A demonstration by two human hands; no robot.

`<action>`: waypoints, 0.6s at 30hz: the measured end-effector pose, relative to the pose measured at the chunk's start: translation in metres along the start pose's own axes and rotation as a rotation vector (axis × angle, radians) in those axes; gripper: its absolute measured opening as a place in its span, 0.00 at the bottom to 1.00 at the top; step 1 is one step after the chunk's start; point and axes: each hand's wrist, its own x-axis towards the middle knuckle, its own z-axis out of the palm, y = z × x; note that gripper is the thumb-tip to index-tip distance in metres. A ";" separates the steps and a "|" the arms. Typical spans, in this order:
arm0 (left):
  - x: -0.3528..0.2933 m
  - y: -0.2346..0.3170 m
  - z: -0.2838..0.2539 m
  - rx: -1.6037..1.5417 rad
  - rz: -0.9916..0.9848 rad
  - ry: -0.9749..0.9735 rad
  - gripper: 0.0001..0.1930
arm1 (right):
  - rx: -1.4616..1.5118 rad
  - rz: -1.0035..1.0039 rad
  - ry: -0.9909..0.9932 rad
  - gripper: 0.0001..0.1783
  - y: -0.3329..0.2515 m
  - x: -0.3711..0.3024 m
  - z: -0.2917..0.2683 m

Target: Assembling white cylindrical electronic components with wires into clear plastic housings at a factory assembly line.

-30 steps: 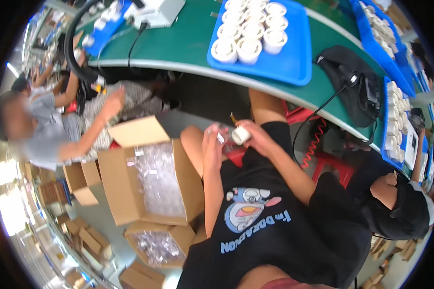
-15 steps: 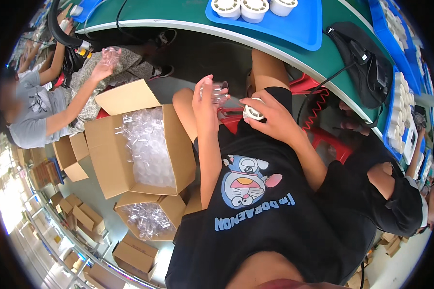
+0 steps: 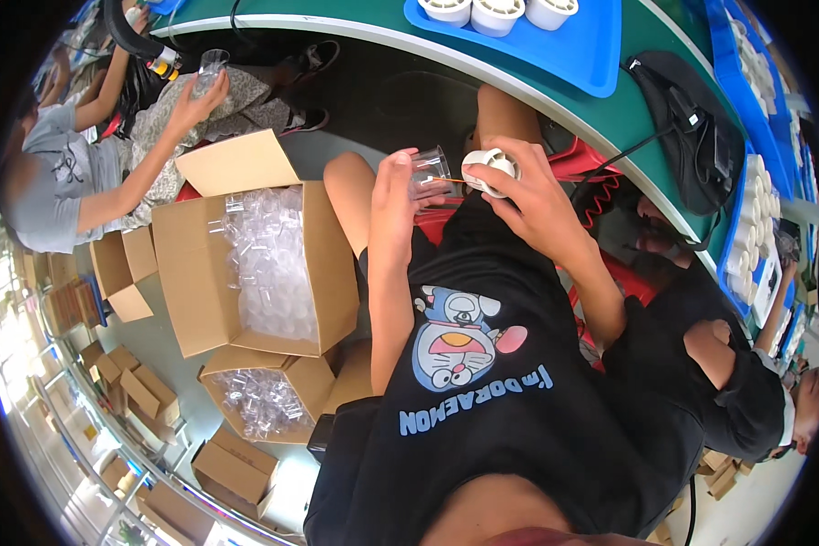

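My left hand (image 3: pixel 393 196) is closed around a clear plastic cup (image 3: pixel 432 171), which lies tilted on its side with its mouth toward the right. Just across from it, my right hand (image 3: pixel 535 198) grips a white round slotted cap (image 3: pixel 488 170) between thumb and fingers. A narrow gap separates cup and cap above my lap. A thin orange line shows in that gap; what it is I cannot make out.
Left of me stands a carton (image 3: pixel 332 273) full of clear cups, with a smaller carton (image 3: pixel 309 387) of clear parts nearer. Ahead, a blue tray (image 3: pixel 569 59) with white caps lies on the green table (image 3: pixel 646 136), beside a black bag (image 3: pixel 687 136). A co-worker (image 3: pixel 64 182) holds a clear cup.
My right hand has turned the white cap and lifted it level with the cup. The cup remains in my left hand. At left, the co-worker's hand has turned their cup upright.
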 end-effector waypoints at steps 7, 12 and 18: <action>-0.004 -0.008 0.004 0.121 0.010 -0.022 0.24 | 0.107 0.014 0.029 0.26 -0.004 0.003 -0.001; -0.007 -0.013 0.007 0.177 0.046 0.038 0.22 | 0.217 0.046 0.043 0.24 -0.012 0.004 -0.001; -0.008 -0.012 0.010 0.169 0.129 0.086 0.23 | 0.347 0.078 0.074 0.24 -0.016 0.006 0.000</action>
